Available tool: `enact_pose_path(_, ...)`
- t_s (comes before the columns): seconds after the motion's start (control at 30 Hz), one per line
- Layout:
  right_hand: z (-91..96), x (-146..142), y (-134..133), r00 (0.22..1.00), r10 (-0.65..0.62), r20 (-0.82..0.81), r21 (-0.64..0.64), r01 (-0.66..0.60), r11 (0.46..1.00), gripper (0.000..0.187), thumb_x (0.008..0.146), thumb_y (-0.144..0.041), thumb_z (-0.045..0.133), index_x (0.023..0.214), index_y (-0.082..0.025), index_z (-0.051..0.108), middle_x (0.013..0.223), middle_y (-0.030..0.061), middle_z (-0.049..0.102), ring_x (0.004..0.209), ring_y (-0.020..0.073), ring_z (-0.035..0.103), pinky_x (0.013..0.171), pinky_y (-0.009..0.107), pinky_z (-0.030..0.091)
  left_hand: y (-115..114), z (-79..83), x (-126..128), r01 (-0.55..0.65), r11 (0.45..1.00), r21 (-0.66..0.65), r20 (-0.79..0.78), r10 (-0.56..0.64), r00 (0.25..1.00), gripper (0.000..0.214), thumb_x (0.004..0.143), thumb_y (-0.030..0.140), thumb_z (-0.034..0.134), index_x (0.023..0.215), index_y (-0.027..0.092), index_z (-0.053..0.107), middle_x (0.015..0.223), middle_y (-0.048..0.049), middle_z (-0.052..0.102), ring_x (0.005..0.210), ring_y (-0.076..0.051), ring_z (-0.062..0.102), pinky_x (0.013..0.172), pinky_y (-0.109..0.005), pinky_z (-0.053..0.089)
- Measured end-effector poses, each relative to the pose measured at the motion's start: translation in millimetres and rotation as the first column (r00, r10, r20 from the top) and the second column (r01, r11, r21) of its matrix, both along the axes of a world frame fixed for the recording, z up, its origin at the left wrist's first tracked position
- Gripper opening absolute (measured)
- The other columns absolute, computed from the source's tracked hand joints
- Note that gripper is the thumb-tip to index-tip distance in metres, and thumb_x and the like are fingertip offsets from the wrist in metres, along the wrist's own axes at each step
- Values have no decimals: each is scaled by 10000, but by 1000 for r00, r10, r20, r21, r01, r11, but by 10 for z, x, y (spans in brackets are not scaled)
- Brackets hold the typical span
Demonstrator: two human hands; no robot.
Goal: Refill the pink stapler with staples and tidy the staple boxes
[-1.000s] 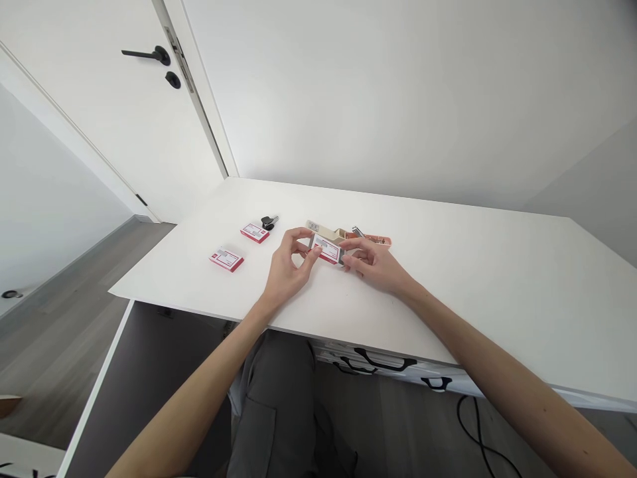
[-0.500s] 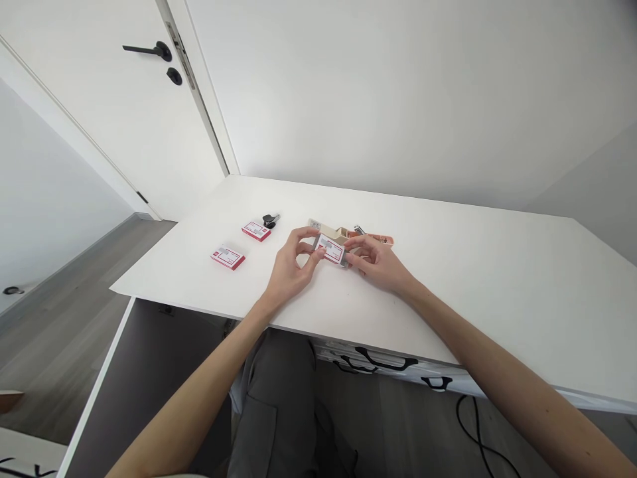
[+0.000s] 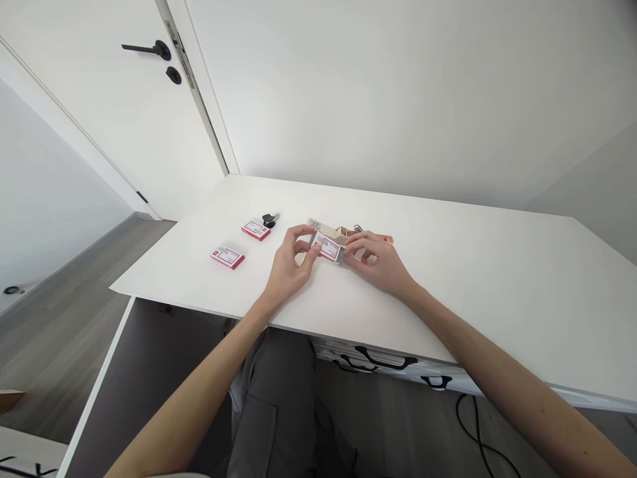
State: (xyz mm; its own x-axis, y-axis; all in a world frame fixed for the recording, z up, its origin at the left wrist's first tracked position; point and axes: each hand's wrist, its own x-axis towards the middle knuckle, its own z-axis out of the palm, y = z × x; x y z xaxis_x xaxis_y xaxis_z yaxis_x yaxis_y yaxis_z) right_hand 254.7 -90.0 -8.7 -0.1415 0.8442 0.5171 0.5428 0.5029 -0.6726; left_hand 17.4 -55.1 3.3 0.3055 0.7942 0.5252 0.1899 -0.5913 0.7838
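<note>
Home or office room — white desk (image 3: 472,285), door (image 3: 99,99), wood-look floor (image 3: 74,312)

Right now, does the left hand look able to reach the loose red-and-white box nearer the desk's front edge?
Probably yes: nothing visible stands between the left hand and that loose box, though the hand would likely need to let go of the held box first.

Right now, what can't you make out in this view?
Head view: small print on the held red-and-white box, too small to read.
Head view: part of the orange piece, hidden behind the right hand.
Head view: black cable, cut off by the bottom edge.
</note>
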Motion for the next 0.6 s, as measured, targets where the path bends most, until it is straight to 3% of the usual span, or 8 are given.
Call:
enact_pose_path(0.4,-8,-1,-19,990,-10,138,59,2,998,71,960,-237,707,940,-268,768,1198,58,737,1027,237,700,845,428,561,-3,3,5,-1,1000,12,-3,1,1000,282,1042,373,618,1277,250,520,1330,-101,655,870,-146,717,836,-341,577)
enact_pose_path(0.6,-42,16,9,990,-20,137,46,14,999,69,957,-244,720,922,-270,774,1190,54,733,1010,231,704,801,420,573,-25,38,11,9,999,52,-3,-8,1000,291,1045,372,624,1291,247,532,1319,-102,680,917,-161,727,895,-366,589)
